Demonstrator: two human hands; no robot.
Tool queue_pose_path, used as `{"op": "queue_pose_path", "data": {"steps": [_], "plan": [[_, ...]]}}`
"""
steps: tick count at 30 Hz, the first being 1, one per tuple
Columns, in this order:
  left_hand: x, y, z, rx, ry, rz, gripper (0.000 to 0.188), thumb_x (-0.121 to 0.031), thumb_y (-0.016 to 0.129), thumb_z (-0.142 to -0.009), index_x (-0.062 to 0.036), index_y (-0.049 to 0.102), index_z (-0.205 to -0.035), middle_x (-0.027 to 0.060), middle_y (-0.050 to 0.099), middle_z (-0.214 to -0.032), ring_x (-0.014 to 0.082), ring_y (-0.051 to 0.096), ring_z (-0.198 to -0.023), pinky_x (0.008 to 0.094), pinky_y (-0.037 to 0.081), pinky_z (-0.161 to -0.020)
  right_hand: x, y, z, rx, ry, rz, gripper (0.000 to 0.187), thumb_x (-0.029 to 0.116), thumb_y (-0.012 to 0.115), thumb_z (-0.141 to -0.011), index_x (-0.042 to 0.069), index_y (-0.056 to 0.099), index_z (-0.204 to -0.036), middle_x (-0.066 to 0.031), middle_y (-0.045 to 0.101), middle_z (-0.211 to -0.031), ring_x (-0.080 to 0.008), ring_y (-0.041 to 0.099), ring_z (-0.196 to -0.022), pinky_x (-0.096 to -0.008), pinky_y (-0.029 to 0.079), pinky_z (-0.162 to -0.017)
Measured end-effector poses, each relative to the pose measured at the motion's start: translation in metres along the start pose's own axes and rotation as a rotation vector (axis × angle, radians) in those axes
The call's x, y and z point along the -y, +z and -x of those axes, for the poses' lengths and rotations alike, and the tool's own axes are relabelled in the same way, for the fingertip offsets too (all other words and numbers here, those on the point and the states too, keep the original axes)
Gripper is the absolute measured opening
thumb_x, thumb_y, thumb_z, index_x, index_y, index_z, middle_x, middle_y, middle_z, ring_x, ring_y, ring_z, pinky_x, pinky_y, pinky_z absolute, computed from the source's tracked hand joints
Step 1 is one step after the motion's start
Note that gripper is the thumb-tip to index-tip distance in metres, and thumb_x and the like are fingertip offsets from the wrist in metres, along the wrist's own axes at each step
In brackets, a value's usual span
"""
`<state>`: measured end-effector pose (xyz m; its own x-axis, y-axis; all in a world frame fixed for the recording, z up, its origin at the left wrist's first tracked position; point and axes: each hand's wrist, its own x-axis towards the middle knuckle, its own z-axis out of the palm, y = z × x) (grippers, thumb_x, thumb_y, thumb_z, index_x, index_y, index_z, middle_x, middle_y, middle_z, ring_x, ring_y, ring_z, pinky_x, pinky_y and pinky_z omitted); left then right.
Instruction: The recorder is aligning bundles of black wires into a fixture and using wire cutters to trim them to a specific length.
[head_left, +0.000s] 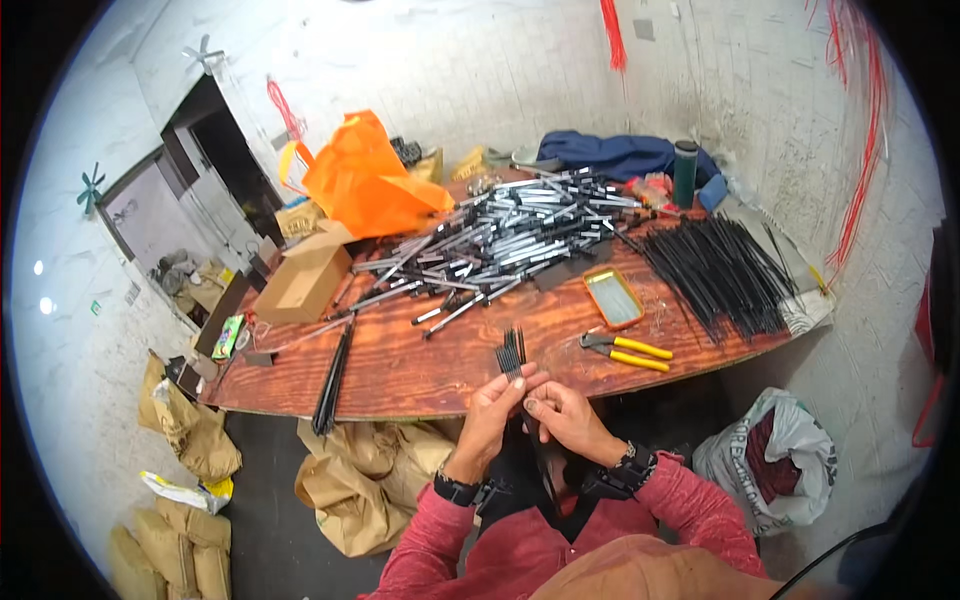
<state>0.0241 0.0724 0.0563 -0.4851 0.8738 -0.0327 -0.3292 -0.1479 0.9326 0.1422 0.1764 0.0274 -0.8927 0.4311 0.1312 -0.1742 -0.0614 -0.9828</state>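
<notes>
— At the table's near edge, what do the hands hold?
— The left hand and right hand meet, fingers closed on a bundle of black rods (tips fanning toward twelve o'clock).
— And nearby?
— Pliers at two o'clock, just beside.

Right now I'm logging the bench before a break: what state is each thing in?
Left hand: gripping the bundle of black rods.
Right hand: pinching the bundle's lower end.
Pliers: lying flat, unheld.
Orange tray: lidless.
Cardboard box: lying on the table.
Dark bottle: upright, capped.
</notes>
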Motion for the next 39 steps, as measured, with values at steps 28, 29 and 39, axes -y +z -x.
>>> {"op": "queue_pose_path", "data": {"steps": [28,29,39], "plan": [[0.003,0.005,0.016,-0.078,0.079,-0.157,0.015,-0.018,0.069,-0.092,-0.0036,0.068,-0.094,-0.0004,0.064,-0.077,0.0064,0.059,-0.068,0.0209,0.048,-0.063,0.035,-0.007,0.028,-0.156,-0.168,0.43,0.018,0.017,0.063,-0.091,0.003,0.058,-0.082,-0.0098,0.066,-0.065,-0.024,0.068,-0.06,-0.0361,0.05,-0.054],[0.005,0.005,0.017,-0.078,0.085,-0.164,0.016,-0.02,0.07,-0.092,-0.0047,0.067,-0.091,-0.0002,0.065,-0.076,0.0067,0.06,-0.067,0.0211,0.048,-0.063,0.034,-0.007,0.029,-0.152,-0.181,0.436,0.018,0.016,0.062,-0.092,0.002,0.057,-0.082,-0.0089,0.066,-0.065,-0.0201,0.067,-0.06,-0.0332,0.049,-0.054],[0.003,-0.005,0.005,-0.114,0.073,-0.228,0.015,-0.019,0.069,-0.092,-0.0047,0.066,-0.087,0.001,0.064,-0.073,0.0085,0.06,-0.065,0.0221,0.048,-0.061,0.02,-0.01,0.013,-0.12,-0.145,0.339,0.016,0.011,0.059,-0.096,-0.001,0.056,-0.085,-0.0047,0.065,-0.07,-0.0094,0.063,-0.062,-0.0239,0.048,-0.054]]}}
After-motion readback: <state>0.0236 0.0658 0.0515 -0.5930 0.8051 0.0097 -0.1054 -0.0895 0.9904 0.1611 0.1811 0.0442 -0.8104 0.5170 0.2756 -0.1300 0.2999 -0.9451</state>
